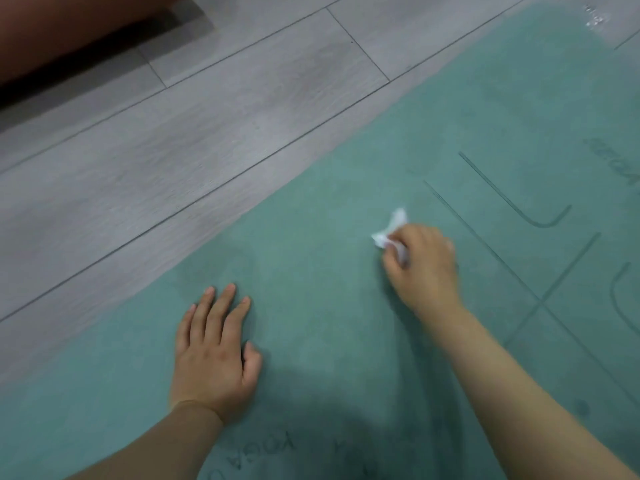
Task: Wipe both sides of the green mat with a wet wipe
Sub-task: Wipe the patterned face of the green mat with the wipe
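The green mat (346, 188) lies flat on the floor and fills the lower right of the view, with dark guide lines and printed lettering on its upper face. My right hand (424, 265) grips a crumpled white wet wipe (389, 232) and presses it onto the mat near its middle. My left hand (214, 348) rests palm down on the mat closer to me, fingers spread and holding nothing. The picture is blurred by motion.
Grey wood-look floor planks (173, 133) run diagonally along the mat's left edge. A brown piece of furniture (52, 36) with a dark gap under it stands at the top left. A wet, shiny patch (595, 17) shows at the mat's far top right.
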A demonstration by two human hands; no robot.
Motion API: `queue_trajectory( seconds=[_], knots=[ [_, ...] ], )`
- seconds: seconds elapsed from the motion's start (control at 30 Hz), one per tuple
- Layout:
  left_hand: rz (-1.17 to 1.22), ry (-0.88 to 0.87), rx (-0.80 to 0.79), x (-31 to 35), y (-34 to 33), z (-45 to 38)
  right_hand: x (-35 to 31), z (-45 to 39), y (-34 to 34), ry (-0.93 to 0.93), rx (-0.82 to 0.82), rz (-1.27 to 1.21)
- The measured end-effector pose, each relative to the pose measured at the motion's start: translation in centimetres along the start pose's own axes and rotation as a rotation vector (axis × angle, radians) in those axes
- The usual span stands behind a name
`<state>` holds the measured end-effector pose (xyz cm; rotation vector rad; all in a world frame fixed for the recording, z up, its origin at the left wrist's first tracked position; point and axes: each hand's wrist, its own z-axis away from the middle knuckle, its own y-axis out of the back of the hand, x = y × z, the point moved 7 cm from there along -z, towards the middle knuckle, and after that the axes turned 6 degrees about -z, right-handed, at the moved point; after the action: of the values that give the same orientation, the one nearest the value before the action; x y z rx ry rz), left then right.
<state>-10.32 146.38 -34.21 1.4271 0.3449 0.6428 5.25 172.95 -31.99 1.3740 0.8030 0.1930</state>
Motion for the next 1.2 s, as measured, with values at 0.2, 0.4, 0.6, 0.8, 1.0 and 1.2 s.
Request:
queue_trajectory(
  seconds=[0.2,0.4,0.6,0.8,1.0,1.2],
  knots=[
    [-0.002,-0.012,0.021,0.0,0.1,-0.2,8.0,11.5,4.7,-0.368,-0.068,0.149],
    [0.0,-0.006,0.013,-0.1,-0.1,0.0,-5.1,-7.8,-2.3,0.084,0.116,-0.04],
    [0.005,0.004,0.012,-0.1,0.0,0.0,-3.4,-7.7,-2.3,0.014,0.053,0.03],
    [0.016,0.001,0.02,-0.1,-0.1,-0.1,10.2,10.9,5.2,-0.406,0.109,0.09],
    [0.023,0.004,0.026,0.0,0.2,-0.1,2.7,-0.3,1.2,-0.088,0.184,-0.058],
    [0.04,-0.002,0.027,0.0,0.3,-0.2,-6.4,-13.9,-3.0,0.059,0.005,0.045]
  ],
)
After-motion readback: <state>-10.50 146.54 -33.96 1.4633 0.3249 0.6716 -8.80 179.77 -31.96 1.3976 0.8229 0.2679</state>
